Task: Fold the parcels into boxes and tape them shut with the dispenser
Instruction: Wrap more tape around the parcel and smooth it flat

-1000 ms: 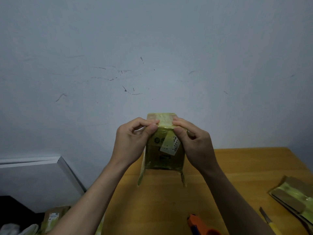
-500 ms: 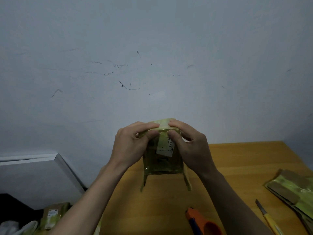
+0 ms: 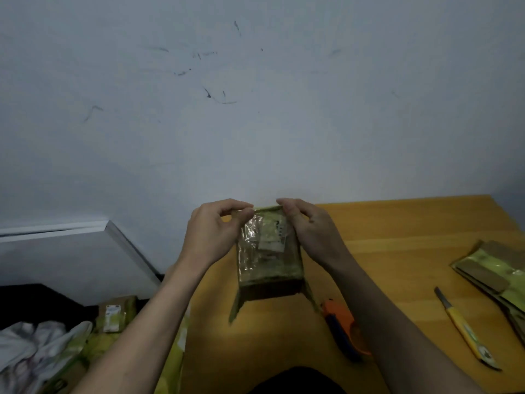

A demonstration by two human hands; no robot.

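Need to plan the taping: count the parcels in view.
3, maybe more hidden: a box held in both hands, a flat stack at the table's right edge, one labelled parcel lower left amid blurry yellow-green wrapping.

The picture is dim and flat, lit softly from above and ahead, with a cool grey cast over the wall [image 3: 255,109] and no hard shadows — only a faint darkening under the hands [image 3: 216,231] and forearms on the surface [image 3: 397,251]. Glare shows on the shiny tape wrapping the box [image 3: 267,260], washing out its label, and the whole view is soft, grainy and slightly smeared. Wide-angle distortion bends lines toward the edges — the lower left corner falls into near-black.
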